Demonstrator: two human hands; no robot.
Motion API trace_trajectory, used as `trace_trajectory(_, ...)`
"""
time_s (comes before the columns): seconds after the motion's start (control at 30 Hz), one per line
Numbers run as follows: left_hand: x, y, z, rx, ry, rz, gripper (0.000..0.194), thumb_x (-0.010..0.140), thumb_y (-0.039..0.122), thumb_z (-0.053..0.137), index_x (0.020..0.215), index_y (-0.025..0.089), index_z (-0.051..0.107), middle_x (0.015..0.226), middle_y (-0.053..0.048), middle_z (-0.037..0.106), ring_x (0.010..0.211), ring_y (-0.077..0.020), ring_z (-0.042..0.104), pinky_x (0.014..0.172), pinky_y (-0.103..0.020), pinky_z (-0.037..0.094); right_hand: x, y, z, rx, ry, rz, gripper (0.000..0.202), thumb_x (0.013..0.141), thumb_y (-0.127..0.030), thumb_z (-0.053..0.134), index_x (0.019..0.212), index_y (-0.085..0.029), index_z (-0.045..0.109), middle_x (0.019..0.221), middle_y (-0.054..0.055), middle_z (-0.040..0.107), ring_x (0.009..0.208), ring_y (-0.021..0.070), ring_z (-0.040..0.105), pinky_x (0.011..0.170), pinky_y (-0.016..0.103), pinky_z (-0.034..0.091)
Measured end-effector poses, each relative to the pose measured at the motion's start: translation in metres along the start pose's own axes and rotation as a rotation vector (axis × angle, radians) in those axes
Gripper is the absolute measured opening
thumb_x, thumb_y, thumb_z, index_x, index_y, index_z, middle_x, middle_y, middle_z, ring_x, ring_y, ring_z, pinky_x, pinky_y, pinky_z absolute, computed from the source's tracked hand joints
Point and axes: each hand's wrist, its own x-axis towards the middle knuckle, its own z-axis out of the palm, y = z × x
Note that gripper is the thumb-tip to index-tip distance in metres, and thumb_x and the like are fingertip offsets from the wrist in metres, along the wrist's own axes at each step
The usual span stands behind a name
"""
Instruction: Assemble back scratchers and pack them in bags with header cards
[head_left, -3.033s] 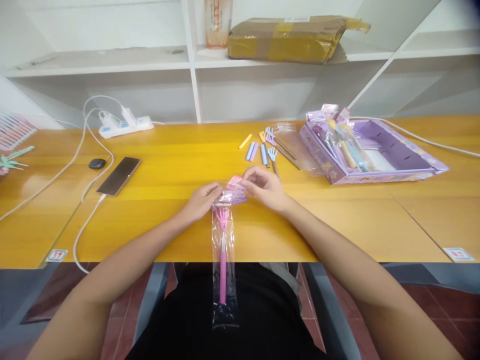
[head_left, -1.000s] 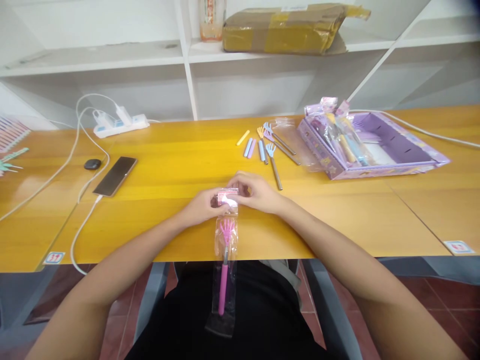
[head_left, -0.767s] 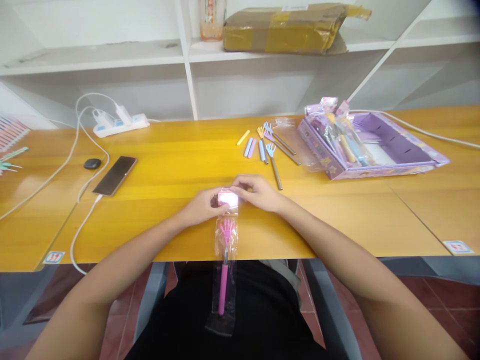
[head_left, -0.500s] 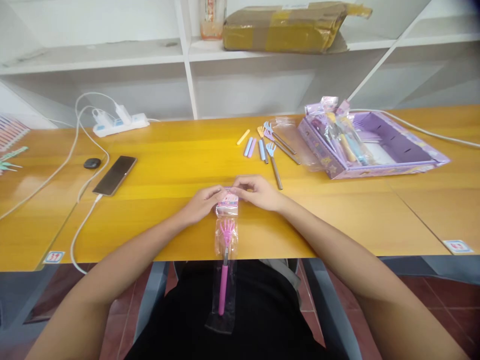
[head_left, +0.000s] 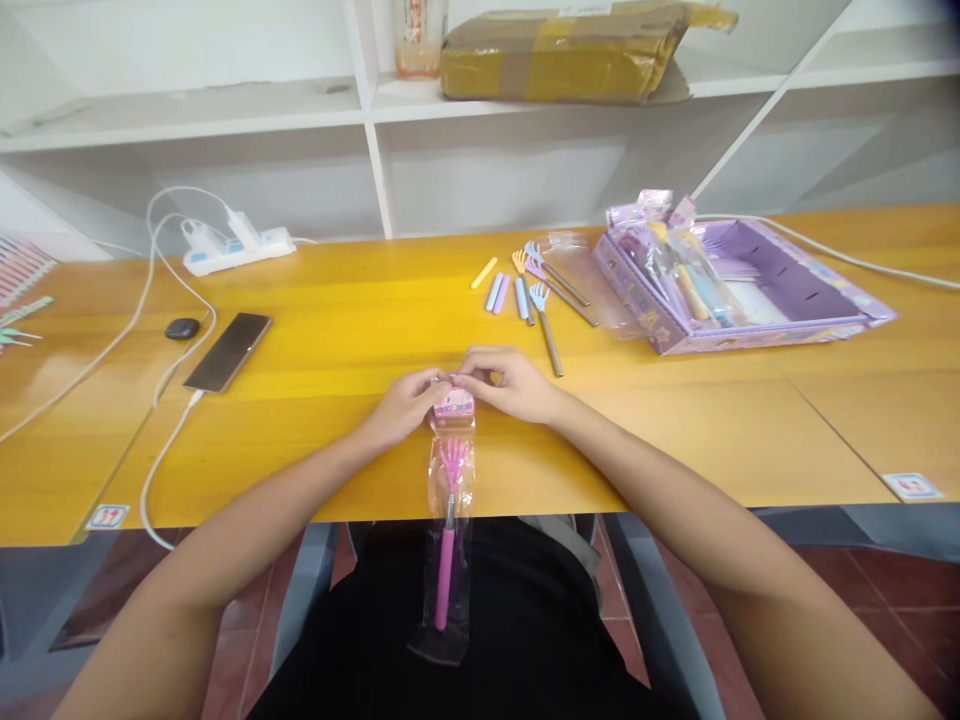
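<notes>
A pink back scratcher (head_left: pixel 445 570) lies inside a clear plastic bag (head_left: pixel 459 600), its clawed head up on the table and its handle hanging past the front edge over my lap. At the bag's top is a pink printed header card (head_left: pixel 454 401). My left hand (head_left: pixel 411 400) pinches the card's left upper edge, and my right hand (head_left: pixel 510 384) pinches it from the right, fingertips close together. Just beyond are loose scratcher heads on metal rods, among them a blue one (head_left: pixel 546 325), and short coloured handle sleeves (head_left: pixel 501 295).
A purple display box (head_left: pixel 780 340) with bagged scratchers stands at the right. To the left lie a charging phone (head_left: pixel 229 352), a black mouse-like object (head_left: pixel 182 328) and a power strip (head_left: pixel 240 255). A taped carton (head_left: pixel 562 55) rests on the shelf behind.
The header card looks slightly more tilted or folded between my fingertips. Both hands keep their grip at nearly the same spot; the view has shifted a little.
</notes>
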Motion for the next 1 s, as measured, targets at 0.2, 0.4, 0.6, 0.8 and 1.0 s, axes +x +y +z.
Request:
trace_trajectory(0.2, 0.0016, -0.0007, 0.005, -0.011, 0.03, -0.01, 0.029, 0.091, 0.048, 0.067, 0.089, 0.019, 0.067, 0.083, 0.001, 0.066, 0.078, -0.0171, 0.06, 0.075, -0.03, 0.043, 0.0005, 0.0022, 0.0012, -0.026, 0.004, -0.029, 0.036, 0.106, -0.048, 0.068, 0.086, -0.019, 0.072, 0.078, 0.0, 0.061, 0.066, 0.0126, 0.053, 0.064, 0.028, 0.04)
trace_trajectory(0.4, 0.003, -0.0014, 0.009, -0.121, 0.047, -0.011, 0.022, 0.085, 0.04, 0.07, 0.091, 0.019, 0.069, 0.092, -0.002, 0.073, 0.088, -0.02, 0.066, 0.084, -0.033, 0.048, 0.0019, 0.0003, 0.0028, -0.059, 0.033, -0.073, 0.032, 0.108, -0.042, 0.066, 0.087, -0.019, 0.072, 0.078, 0.0, 0.06, 0.068, 0.0128, 0.055, 0.066, 0.027, 0.042)
trace_trajectory(0.6, 0.0027, -0.0029, 0.009, -0.114, 0.051, -0.051, 0.024, 0.084, 0.037, 0.069, 0.097, 0.018, 0.076, 0.102, -0.005, 0.079, 0.101, -0.0247, 0.07, 0.093, -0.036, 0.051, 0.0012, -0.0011, 0.0027, -0.086, 0.091, -0.106, 0.029, 0.107, -0.039, 0.067, 0.088, -0.019, 0.074, 0.078, 0.0, 0.061, 0.067, 0.0122, 0.054, 0.064, 0.027, 0.042)
trace_trajectory(0.8, 0.0017, -0.0043, 0.0104, -0.182, 0.057, -0.069, 0.03, 0.088, 0.041, 0.062, 0.1, 0.019, 0.078, 0.11, -0.007, 0.08, 0.11, -0.0268, 0.071, 0.1, -0.037, 0.051, 0.0005, -0.0004, 0.0004, -0.089, 0.104, -0.11, 0.027, 0.107, -0.038, 0.067, 0.09, -0.019, 0.075, 0.08, 0.001, 0.064, 0.067, 0.012, 0.056, 0.063, 0.027, 0.043)
trace_trajectory(1.0, -0.0025, -0.0002, 0.0083, -0.155, 0.013, -0.07, 0.025, 0.088, 0.037, 0.063, 0.099, 0.019, 0.076, 0.106, -0.005, 0.078, 0.106, -0.0252, 0.07, 0.1, -0.037, 0.05, 0.0003, -0.0022, 0.0005, -0.082, 0.098, -0.083, 0.032, 0.107, -0.043, 0.066, 0.088, -0.019, 0.074, 0.08, 0.001, 0.064, 0.066, 0.0126, 0.055, 0.064, 0.028, 0.043)
